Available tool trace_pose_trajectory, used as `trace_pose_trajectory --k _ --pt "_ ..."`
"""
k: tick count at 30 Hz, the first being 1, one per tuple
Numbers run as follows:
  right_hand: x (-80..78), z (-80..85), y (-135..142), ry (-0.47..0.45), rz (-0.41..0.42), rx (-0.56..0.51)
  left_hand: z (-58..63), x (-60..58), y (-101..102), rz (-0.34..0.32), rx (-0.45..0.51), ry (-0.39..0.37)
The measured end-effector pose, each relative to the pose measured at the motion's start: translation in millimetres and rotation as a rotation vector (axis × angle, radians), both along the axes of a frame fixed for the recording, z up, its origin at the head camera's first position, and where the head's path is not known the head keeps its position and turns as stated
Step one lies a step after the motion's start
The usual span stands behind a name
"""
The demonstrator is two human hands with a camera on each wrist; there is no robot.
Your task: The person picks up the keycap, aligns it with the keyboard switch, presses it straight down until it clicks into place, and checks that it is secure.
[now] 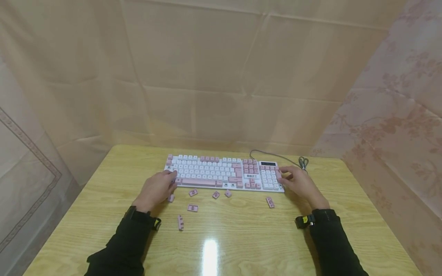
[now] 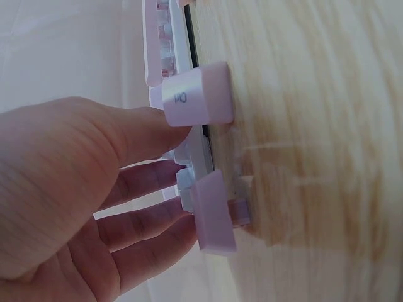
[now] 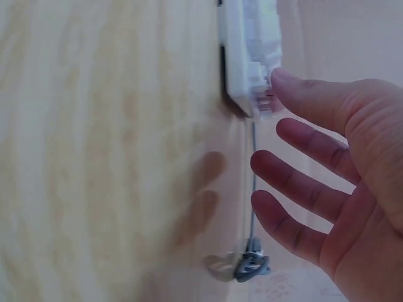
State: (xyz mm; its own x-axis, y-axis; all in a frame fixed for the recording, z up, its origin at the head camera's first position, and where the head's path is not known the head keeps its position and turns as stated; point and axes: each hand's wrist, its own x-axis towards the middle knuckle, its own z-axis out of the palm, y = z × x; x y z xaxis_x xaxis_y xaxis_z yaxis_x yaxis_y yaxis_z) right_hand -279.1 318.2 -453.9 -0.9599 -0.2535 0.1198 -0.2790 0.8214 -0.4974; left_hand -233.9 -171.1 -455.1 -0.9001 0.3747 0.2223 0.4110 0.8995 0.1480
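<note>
A white-and-pink keyboard (image 1: 207,167) lies across the table in the head view. At its left end my left hand (image 1: 157,188) reaches over the corner; in the left wrist view the thumb and fairly straight fingers come up against that end, their tips partly hidden. Loose pink keycaps (image 2: 213,217) stand in front of them. Beside the number pad is my right hand (image 1: 299,183). Its fingers (image 3: 296,179) are spread apart in the right wrist view, thumb tip right at the keyboard's edge, with nothing held between them.
Several loose pink keycaps lie in front of the keyboard, among them one flat keycap (image 1: 192,207), a long one on its side (image 1: 180,222) and another at the right (image 1: 270,202). A bundled cable (image 1: 303,162) rests behind the right hand. Curtains (image 1: 221,76) hang behind the table.
</note>
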Motion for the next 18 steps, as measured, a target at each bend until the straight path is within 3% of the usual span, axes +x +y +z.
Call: trace_pose_trajectory --k 7,18 --pt "4.1 7.6 0.8 0.029 0.025 -0.041 0.9 0.6 0.0 0.009 -0.01 -0.013" --pt "-0.1 0.3 -3.5 0.03 0.037 -0.007 -0.2 -0.1 -0.1 0.004 0.001 0.003"
